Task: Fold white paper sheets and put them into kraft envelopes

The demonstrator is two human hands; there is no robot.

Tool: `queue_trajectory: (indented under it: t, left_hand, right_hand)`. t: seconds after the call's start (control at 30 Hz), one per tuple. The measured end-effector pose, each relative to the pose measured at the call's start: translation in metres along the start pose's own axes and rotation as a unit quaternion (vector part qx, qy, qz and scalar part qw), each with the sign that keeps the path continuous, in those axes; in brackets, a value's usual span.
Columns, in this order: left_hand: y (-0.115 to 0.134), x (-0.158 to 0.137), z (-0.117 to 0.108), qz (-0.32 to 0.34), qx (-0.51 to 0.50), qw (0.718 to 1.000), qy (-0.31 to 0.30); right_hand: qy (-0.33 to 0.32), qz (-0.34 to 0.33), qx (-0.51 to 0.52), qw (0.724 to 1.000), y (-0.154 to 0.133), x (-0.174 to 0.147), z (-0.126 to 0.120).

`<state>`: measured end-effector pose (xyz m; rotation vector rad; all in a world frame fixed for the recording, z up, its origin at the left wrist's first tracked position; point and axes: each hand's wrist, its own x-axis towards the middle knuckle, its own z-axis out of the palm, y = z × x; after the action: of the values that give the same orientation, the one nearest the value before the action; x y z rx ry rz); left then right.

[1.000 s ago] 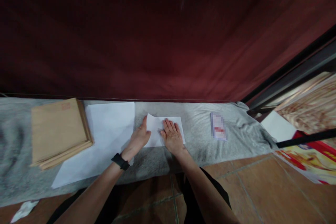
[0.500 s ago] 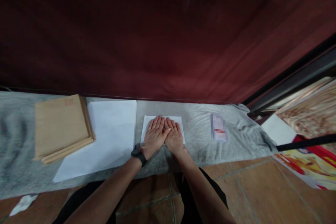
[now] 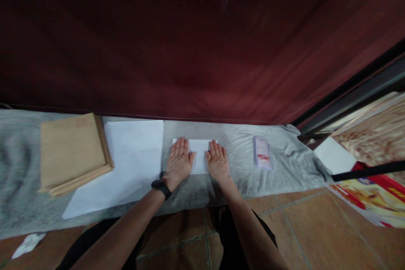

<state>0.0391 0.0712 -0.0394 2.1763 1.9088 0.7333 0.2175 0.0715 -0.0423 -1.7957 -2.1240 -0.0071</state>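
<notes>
Head view: the white paper [image 3: 198, 157] lies flat on the grey cloth [image 3: 238, 135] right under your palms, its long axis running from side to side, from one hand across to the other. Your left hand [image 3: 179, 162] covers its left end and your right hand [image 3: 217, 162] its right end, so neither is nearer; both are touching it. The fingers of each are straight and spread only slightly, laid palm-down with the tips close to the far edge, and they have hold of nothing, only resting on top. Your thumbs point inward over the bare middle strip between the hands, well apart from each other. Both short ends are partly hidden by your hands, and you cannot tell from here how many layers lie beneath them. Just beyond your left hand are the large white sheets [image 3: 136, 160], partly under the stack of brown envelopes [image 3: 74, 147]; on the other side, apart from your right hand, lies a small blurred packet [image 3: 262, 153].
</notes>
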Motion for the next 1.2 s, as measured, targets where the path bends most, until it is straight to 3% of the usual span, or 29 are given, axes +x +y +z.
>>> queue_trajectory:
  t: [0.3,0.4,0.5,0.6,1.0,1.2]
  left_hand:
    - [0.0,-0.001,-0.002,0.003,0.011,1.0,-0.005]
    - [0.001,-0.001,-0.004,0.012,0.045,0.999,-0.012]
    - [0.0,-0.001,-0.006,0.03,0.081,0.996,-0.022]
    - [-0.001,-0.002,-0.008,0.049,0.115,0.992,-0.029]
    - [-0.008,-0.008,-0.002,0.029,0.12,0.992,0.014]
    - [-0.014,-0.011,-0.003,0.023,0.117,0.992,0.038]
  right_hand:
    - [0.022,0.044,-0.017,0.999,0.012,0.0,-0.01]
    - [0.019,-0.004,0.012,1.0,-0.003,0.002,-0.012]
    - [-0.021,-0.082,0.05,0.995,-0.023,0.002,-0.009]
    - [-0.047,-0.117,0.054,0.991,-0.036,0.0,-0.002]
    - [-0.001,-0.039,-0.031,0.999,-0.015,0.003,0.005]
    - [0.018,-0.031,-0.036,0.999,-0.005,0.0,0.01]
